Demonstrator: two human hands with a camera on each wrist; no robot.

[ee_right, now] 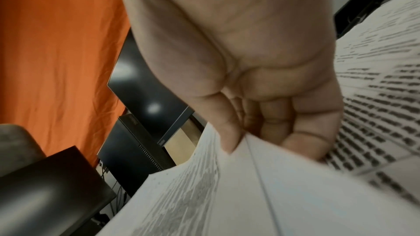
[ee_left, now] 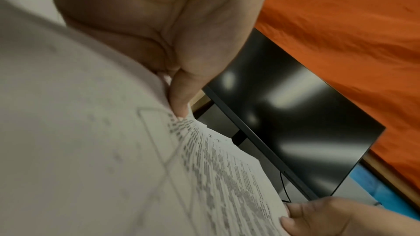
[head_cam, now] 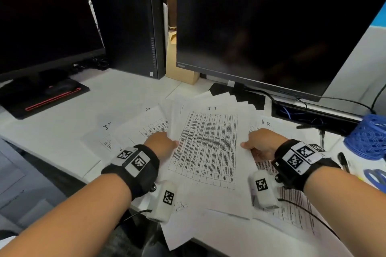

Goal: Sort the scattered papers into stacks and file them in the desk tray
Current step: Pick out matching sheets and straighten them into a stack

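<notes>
My left hand (head_cam: 161, 144) and right hand (head_cam: 263, 144) each pinch a side edge of the printed sheets (head_cam: 208, 148), holding them fanned just above the loose papers (head_cam: 146, 129) on the desk (head_cam: 117, 94), before the dark monitor (head_cam: 271, 27).

The papers (head_cam: 208, 148) are thin matt white sheets, printed with black tables, and they bend softly at the edges. They lie on a smooth, pale, matt worktop (head_cam: 129, 94). The two monitors (head_cam: 271, 27) have glossy black screens in matt black plastic frames. The pen holder (head_cam: 369, 137) is blue plastic mesh. An orange cloth (ee_left: 341, 15), finely wrinkled and matt, hangs behind the screens. The wrist straps (head_cam: 137, 165) look like black fabric.
</notes>
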